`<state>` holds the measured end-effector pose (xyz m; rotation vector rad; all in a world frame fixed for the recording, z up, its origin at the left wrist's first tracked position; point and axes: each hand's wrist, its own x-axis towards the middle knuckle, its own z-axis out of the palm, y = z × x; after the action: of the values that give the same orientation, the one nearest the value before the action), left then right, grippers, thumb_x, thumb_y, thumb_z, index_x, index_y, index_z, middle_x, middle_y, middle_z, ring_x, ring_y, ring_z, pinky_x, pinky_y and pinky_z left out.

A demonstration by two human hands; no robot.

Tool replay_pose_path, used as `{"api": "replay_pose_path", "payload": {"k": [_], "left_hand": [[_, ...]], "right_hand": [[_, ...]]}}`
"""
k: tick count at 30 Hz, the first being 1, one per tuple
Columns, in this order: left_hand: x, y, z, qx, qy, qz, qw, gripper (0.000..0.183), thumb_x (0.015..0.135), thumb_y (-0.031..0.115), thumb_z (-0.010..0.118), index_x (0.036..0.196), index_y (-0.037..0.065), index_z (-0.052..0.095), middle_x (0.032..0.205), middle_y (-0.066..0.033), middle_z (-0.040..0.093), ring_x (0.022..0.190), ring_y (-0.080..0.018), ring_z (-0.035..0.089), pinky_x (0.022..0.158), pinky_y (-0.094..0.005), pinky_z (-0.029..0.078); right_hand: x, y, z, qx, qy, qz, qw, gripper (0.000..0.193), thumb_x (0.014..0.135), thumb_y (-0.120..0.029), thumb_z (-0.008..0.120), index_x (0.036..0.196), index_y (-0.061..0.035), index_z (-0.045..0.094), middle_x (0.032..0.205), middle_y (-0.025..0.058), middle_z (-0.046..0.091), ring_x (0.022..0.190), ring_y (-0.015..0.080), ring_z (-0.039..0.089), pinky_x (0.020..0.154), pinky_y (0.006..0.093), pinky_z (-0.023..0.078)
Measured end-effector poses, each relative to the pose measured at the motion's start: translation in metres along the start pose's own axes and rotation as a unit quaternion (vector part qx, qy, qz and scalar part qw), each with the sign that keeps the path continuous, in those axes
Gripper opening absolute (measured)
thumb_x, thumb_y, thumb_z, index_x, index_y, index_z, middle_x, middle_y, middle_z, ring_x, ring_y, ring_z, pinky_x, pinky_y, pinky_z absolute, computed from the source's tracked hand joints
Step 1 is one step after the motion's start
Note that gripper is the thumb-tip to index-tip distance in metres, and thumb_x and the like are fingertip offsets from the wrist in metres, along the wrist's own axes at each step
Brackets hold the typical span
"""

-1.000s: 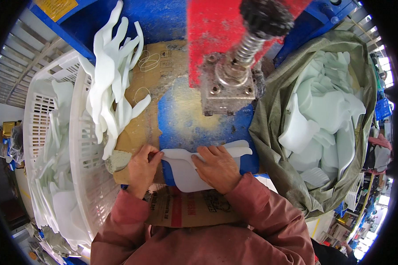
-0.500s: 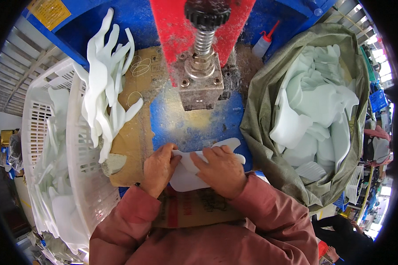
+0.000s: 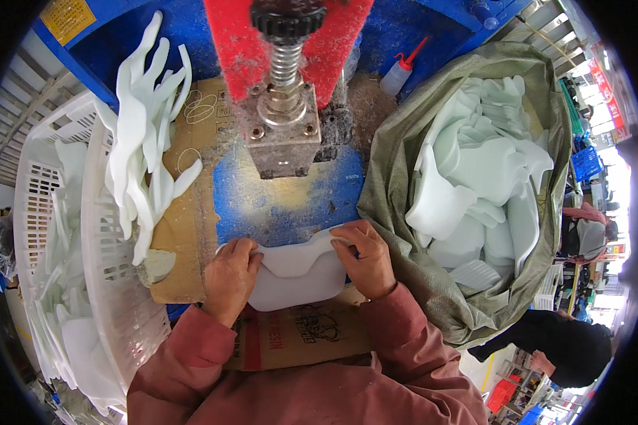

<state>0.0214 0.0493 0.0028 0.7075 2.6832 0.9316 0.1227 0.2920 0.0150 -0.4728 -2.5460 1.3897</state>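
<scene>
On the near side of the press's metal head [image 3: 282,134], one wavy white strip [image 3: 290,262] lies over one rounded white panel [image 3: 298,292], though from here I can't fairly tell whether they are joined. Two hands have it: the left hand [image 3: 230,276] pinches the strip's left end between thumb and fingers, and the right hand [image 3: 367,258] is clamped on its right end. Under the head the worktop is a scuffed blue sheet [image 3: 252,219] with a yellowish patch, brown cardboard [image 3: 184,262] showing to the head's left. Also left are a heap of many wavy strips [image 3: 131,142] and a white slatted basket [image 3: 110,262] of more pieces. To its right stand one red-tipped bottle [image 3: 395,79] and one green-grey sack [image 3: 393,152] full of white pieces; farther right in the workshop is one person in black [image 3: 567,347].
</scene>
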Motion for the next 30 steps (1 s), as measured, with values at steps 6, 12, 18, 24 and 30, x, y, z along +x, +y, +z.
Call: {"api": "replay_pose_path", "payload": {"k": [6,12,18,24,30], "left_hand": [[0.0,-0.001,0.001,0.01,-0.001,0.003,1.0,0.018,0.088,0.012,0.075,0.101,0.007,0.064,0.097,-0.012,0.07,0.089,-0.0357,0.069,0.074,-0.0463,0.056],[0.0,0.0,-0.001,0.005,-0.001,0.003,1.0,0.017,0.089,0.011,0.075,0.1,0.006,0.064,0.096,-0.0121,0.07,0.089,-0.0356,0.069,0.074,-0.0461,0.056],[-0.001,-0.001,0.0,0.0,-0.002,0.003,1.0,0.017,0.089,0.01,0.074,0.102,0.006,0.064,0.097,-0.0125,0.07,0.089,-0.0351,0.069,0.074,-0.0463,0.057],[-0.006,0.011,-0.02,-0.068,-0.016,-0.023,0.997,0.026,0.09,0.007,0.072,0.115,0.005,0.066,0.097,-0.0142,0.071,0.086,-0.0348,0.07,0.073,-0.0446,0.057],[-0.008,0.06,0.019,-0.057,-0.043,0.164,0.984,0.033,0.092,0.007,0.068,0.125,0.001,0.065,0.097,-0.0135,0.066,0.088,-0.0325,0.068,0.076,-0.0422,0.057]], "right_hand": [[0.005,0.007,0.011,-0.058,0.028,-0.053,0.997,0.016,0.092,-0.002,0.072,0.108,-0.0029,0.074,0.106,0.0112,0.066,0.082,0.0222,0.066,0.072,0.033,0.054],[0.005,0.013,0.015,-0.088,0.018,-0.063,0.994,0.017,0.091,-0.002,0.072,0.108,-0.0031,0.074,0.107,0.0137,0.066,0.085,0.0299,0.068,0.074,0.0387,0.055],[0.006,0.021,0.024,-0.121,0.011,-0.08,0.989,0.018,0.089,-0.001,0.073,0.107,-0.0041,0.072,0.106,0.0132,0.065,0.091,0.0332,0.068,0.078,0.0424,0.056],[0.006,0.025,0.027,-0.211,0.011,-0.141,0.967,0.03,0.086,0.0,0.074,0.115,-0.0036,0.068,0.107,0.0151,0.063,0.096,0.0354,0.066,0.082,0.0441,0.055],[0.001,0.013,0.02,-0.178,0.056,-0.085,0.979,0.028,0.089,0.001,0.073,0.117,-0.0029,0.067,0.112,0.0155,0.064,0.088,0.0331,0.068,0.075,0.0413,0.056]]}}
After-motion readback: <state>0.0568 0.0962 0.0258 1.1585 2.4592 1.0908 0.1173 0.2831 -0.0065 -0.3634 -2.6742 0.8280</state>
